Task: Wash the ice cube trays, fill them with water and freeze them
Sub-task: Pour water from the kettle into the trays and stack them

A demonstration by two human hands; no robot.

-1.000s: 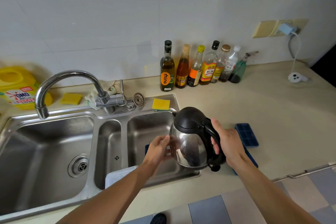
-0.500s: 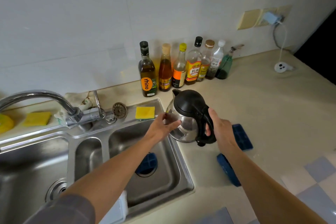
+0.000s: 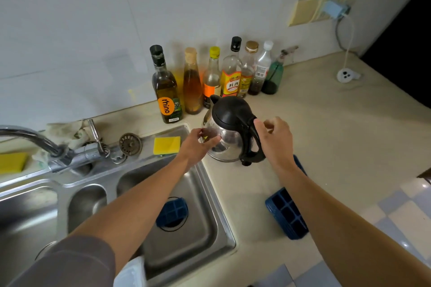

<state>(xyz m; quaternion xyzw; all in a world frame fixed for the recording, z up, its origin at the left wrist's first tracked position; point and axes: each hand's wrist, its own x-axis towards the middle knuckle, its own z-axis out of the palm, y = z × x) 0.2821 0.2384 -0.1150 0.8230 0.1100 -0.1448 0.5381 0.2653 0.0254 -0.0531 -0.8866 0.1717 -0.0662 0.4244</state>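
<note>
Left hand rests flat against the steel kettle with black lid; right hand, loosely curled, grips nothing. A blue plastic ice cube tray lies in front of the kettle. I'd seat it squarely before letting go.

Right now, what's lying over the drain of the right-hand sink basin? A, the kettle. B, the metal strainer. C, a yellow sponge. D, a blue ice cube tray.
D: a blue ice cube tray lies over the drain in the right-hand basin, while the yellow sponge sits up on the sink ledge and the kettle is on the counter.
</note>
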